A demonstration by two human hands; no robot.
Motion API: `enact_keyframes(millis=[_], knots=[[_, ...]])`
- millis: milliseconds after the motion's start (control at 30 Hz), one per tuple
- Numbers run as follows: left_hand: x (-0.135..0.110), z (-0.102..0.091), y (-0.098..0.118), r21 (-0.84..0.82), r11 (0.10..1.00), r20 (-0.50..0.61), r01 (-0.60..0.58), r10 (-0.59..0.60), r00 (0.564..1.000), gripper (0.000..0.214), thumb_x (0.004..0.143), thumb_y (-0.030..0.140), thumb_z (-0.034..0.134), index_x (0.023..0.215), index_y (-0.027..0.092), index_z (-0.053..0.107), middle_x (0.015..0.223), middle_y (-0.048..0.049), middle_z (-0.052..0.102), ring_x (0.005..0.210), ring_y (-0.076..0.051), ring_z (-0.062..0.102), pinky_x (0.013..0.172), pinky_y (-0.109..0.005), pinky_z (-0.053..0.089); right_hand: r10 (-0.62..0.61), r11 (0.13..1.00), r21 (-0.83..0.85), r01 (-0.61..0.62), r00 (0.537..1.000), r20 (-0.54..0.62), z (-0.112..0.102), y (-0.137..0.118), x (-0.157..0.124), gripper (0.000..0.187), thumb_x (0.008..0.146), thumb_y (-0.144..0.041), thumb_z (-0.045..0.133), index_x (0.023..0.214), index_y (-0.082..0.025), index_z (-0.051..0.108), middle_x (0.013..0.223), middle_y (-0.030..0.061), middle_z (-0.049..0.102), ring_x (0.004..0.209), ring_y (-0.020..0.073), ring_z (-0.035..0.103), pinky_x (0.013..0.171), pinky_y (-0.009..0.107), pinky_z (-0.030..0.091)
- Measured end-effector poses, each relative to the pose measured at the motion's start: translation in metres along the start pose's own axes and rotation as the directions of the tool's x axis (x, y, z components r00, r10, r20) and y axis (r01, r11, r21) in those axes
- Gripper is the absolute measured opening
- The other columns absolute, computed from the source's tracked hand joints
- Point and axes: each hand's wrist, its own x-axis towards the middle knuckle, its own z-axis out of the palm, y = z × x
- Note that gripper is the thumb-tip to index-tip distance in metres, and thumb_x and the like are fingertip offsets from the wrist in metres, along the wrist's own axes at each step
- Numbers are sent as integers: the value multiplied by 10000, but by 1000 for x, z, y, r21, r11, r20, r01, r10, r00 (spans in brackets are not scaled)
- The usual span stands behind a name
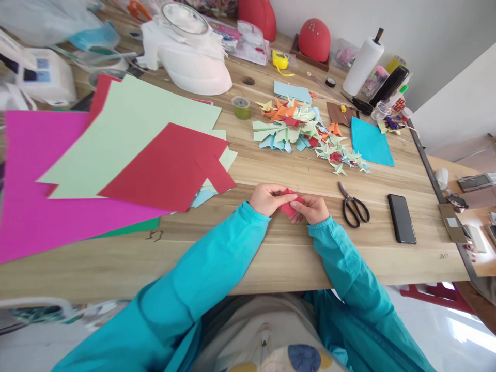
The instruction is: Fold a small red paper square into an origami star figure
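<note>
The left hand [268, 199] and right hand [313, 209], thumbs nearly meeting, pinch 1 small folded red paper piece [287, 208] above the pale wooden desk [248, 258], left of black-handled metal scissors [353, 205].

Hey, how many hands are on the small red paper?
2: the left hand grips the red paper from the left, the right hand from the right. Neither is hidden.
</note>
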Motion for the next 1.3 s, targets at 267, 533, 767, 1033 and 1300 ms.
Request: enact_keyframes(millis=[267,533,767,1033,1300], knots=[[0,0,2,6,1000,2,-10,10,1000,255,567,388,721,602,139,676,542,-18,627,513,-124,537,504,-243,442,17,1000,-24,-16,999,46,-3,1,2,441,580,-555,675,651,-130,583,475,10,625,387,113,582,366,191,459],[1,-2,1,11,1000,12,-10,10,1000,240,576,384,716,587,148,677,536,-14,630,500,-119,534,490,-237,423,-36,998,-53,34,999,-34,4,1,-3,455,581,-587,651,636,-141,574,427,-7,586,360,107,558,343,188,441],[0,0,2,-50,998,21,40,-39,999,239,549,370,740,602,144,684,561,-23,647,522,-129,553,513,-247,439,-73,995,-70,69,995,-67,2,2,-3,449,573,-573,667,662,-140,586,407,-8,577,345,113,547,343,200,444],[0,1,5,-135,988,31,74,-70,997,285,550,418,731,608,141,699,570,-19,653,562,-142,565,564,-266,453,-84,995,-58,80,994,-67,0,-4,-4,404,570,-529,689,617,-150,559,389,-15,562,336,115,533,343,212,444],[2,2,1,-248,961,85,118,-100,991,373,533,466,732,702,133,718,738,-56,705,710,-191,615,670,-306,481,-96,995,-30,93,990,-101,0,-2,-1,405,539,-513,704,629,-142,567,381,-27,552,317,109,518,319,202,427]])
